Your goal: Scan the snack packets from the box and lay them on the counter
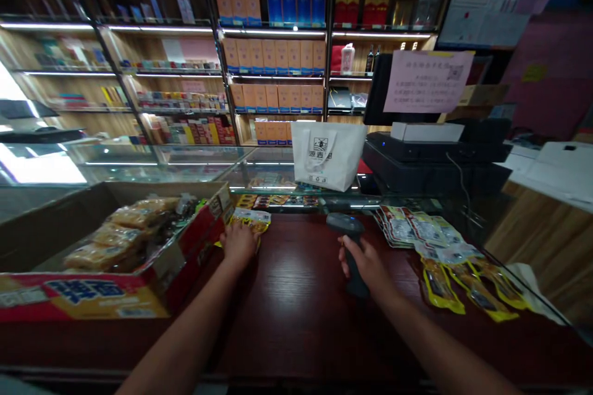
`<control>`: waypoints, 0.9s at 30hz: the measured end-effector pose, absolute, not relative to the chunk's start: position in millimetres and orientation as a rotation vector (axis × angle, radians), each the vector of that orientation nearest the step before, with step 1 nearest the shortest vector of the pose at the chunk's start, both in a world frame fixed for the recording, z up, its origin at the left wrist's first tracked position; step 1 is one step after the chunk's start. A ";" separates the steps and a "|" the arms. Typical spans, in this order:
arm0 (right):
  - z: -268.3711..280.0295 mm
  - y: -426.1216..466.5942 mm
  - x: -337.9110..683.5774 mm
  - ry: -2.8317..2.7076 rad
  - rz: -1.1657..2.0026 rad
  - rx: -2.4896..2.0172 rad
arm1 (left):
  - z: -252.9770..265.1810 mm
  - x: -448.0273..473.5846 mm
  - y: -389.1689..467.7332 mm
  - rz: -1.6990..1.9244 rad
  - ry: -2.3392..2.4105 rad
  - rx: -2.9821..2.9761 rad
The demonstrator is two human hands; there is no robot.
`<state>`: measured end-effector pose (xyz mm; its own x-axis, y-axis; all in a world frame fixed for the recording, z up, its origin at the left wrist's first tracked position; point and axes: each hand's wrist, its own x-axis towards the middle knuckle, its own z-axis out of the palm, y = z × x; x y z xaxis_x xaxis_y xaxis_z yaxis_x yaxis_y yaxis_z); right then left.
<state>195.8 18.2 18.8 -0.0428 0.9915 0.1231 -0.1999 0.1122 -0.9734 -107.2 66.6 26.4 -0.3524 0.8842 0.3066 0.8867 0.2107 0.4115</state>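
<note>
left hand (239, 244) over packet (254, 217) on the counter (290, 315) by the box (139, 296), can't tell from my end if it's pinching | packet's probably light, slick, kinda floppy, I'd grab an edge | right hand (365, 264) wrapped round scanner (345, 222) handle, looks stiff, easy hold

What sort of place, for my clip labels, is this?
Probably a shop: a dark grey pistol-shaped scanner, a white bag with black print, and lit wooden shelves holding upright orange cartons.
</note>
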 end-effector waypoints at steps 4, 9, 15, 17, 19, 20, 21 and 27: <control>7.4 35.7 184.9 -1.176 1.301 -0.931 | 11.4 -109.3 66.0 -0.616 -2.422 -1.754; -16.8 41.4 177.4 -1.173 1.338 -0.953 | 1.4 -97.6 69.9 -0.497 -2.394 -1.810; -22.1 45.3 187.8 -1.121 1.342 -0.973 | -3.3 -101.0 78.7 -0.615 -2.418 -1.925; -18.9 47.0 193.6 -1.104 1.341 -0.973 | -4.9 -106.6 81.7 -0.912 -2.494 -1.934; -16.1 48.2 198.3 -1.096 1.356 -0.975 | -6.4 -109.7 83.1 -1.283 -2.591 -1.935; -15.0 48.3 199.9 -1.092 1.365 -0.977 | -6.8 -109.3 82.8 -1.464 -2.634 -1.935; -14.1 48.1 201.0 -1.089 1.374 -0.978 | -7.0 -107.2 81.9 -1.657 -2.664 -1.927; -5.5 38.7 201.4 -1.093 1.389 -0.950 | -1.5 -69.4 65.2 -2.764 -2.535 -1.879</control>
<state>201.4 38.7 -5.5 -0.1034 0.9943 0.0276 -0.2605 -0.0003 -0.9655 -69.4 65.2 -1.5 -0.1946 0.9773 -0.0842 -0.1680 0.0513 0.9844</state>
